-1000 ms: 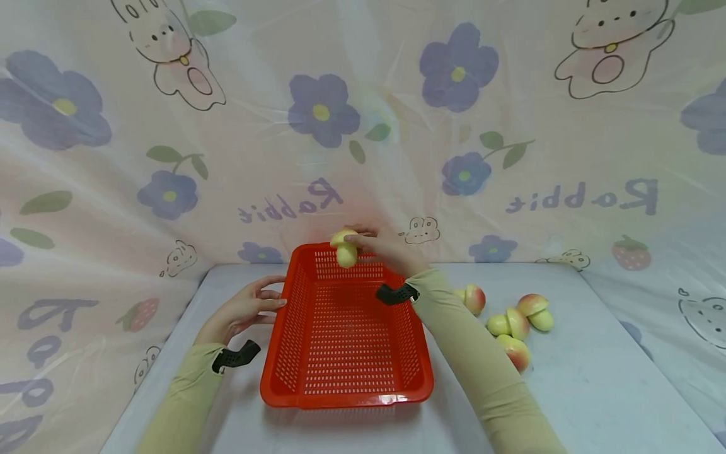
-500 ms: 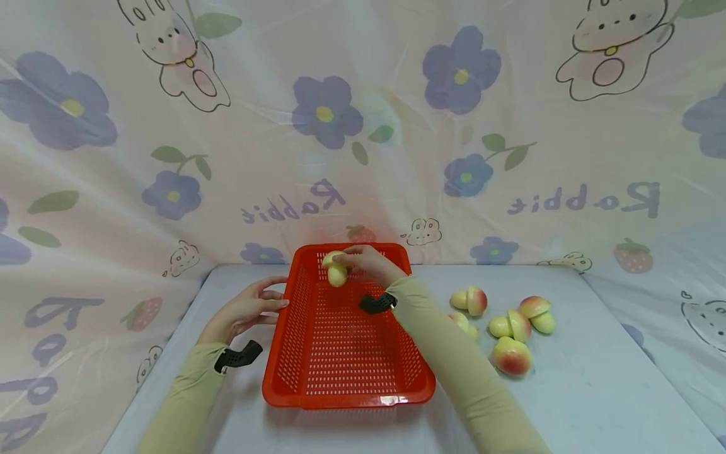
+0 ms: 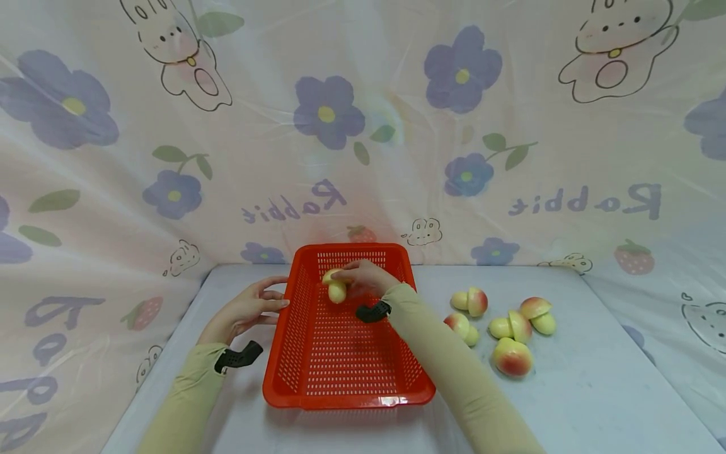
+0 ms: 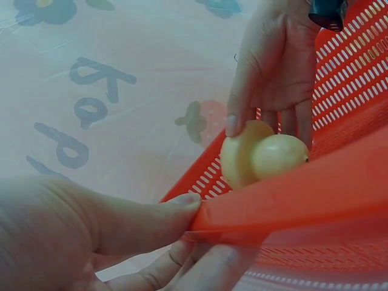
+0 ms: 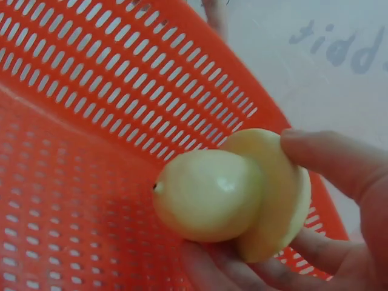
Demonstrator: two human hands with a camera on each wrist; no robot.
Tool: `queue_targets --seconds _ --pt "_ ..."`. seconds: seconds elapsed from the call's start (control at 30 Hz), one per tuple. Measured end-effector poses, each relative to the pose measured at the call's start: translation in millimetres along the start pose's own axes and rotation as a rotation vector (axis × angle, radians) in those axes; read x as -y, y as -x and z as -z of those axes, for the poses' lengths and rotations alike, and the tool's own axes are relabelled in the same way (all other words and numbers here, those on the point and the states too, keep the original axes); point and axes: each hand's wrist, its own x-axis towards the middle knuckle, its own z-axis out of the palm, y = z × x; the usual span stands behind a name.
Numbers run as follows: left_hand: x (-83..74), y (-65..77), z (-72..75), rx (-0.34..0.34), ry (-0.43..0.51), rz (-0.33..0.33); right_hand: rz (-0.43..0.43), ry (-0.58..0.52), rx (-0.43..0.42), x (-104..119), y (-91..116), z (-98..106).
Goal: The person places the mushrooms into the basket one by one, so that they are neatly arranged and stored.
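A red perforated plastic basket (image 3: 346,400) stands in the middle of the white table. Inside its far left part, my right hand (image 3: 367,277) grips a pale yellow toy mushroom (image 5: 209,194) by the cap, thumb on one side and fingers beneath. The mushroom's rounded stem points away from the palm in the right wrist view. My left hand (image 3: 249,310) is at the basket's left rim; in the left wrist view its thumb (image 4: 176,209) lies on top of the rim and its fingers are below, pinching it.
Right of the basket lie several yellow and red toy mushrooms, among them one at the front (image 3: 512,357), one at the back (image 3: 469,301) and one beside the right sleeve (image 3: 462,328). A patterned curtain (image 3: 391,157) hangs behind the table.
My right hand has carried the mushroom from above the basket's far rim down and nearer, into the basket. The left hand has stayed at the left rim.
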Motion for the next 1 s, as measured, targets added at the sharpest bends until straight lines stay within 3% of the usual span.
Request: queue_targets --seconds 0.33,1.0 --pt "-0.9 -2.3 0.4 0.007 -0.002 -0.005 -0.120 0.011 -0.061 -10 2 -3" --pt "2.1 -2.8 0.5 -0.015 -0.008 0.009 -0.123 0.007 -0.046 -12 1 -11"
